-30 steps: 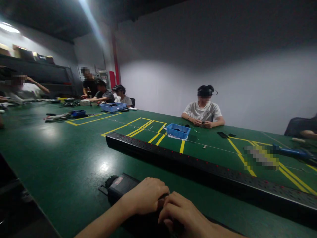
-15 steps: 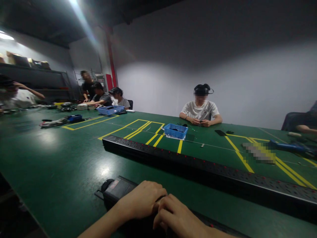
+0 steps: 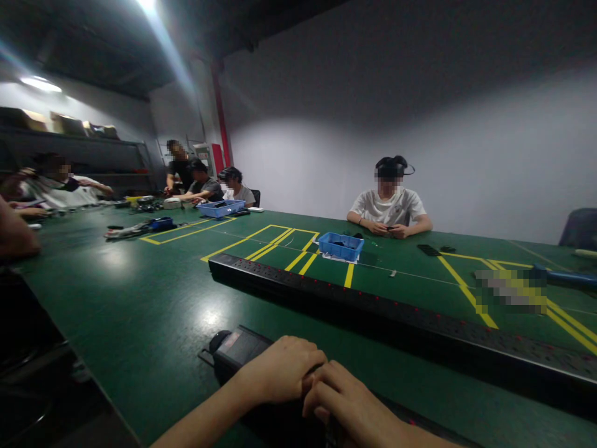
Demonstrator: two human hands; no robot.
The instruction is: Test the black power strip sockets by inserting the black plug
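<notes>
My left hand (image 3: 286,368) rests over a black device (image 3: 240,348) near the table's front edge, its fingers curled. My right hand (image 3: 347,398) meets it at the fingertips, fingers bent around something dark. What lies between the two hands is too hidden to make out. Beyond them a long black bar with red dots (image 3: 373,306) runs diagonally across the green table (image 3: 153,305).
A blue bin (image 3: 341,247) holding dark items stands past the bar. A person (image 3: 390,202) sits opposite. Farther left are another blue bin (image 3: 221,208), several people and a pile of tools (image 3: 140,229). A blue tool (image 3: 569,277) lies right.
The view has turned slightly left, so the scene has shifted right. At the left edge another person's arm has come into view. My hands hold nearly the same pose.
</notes>
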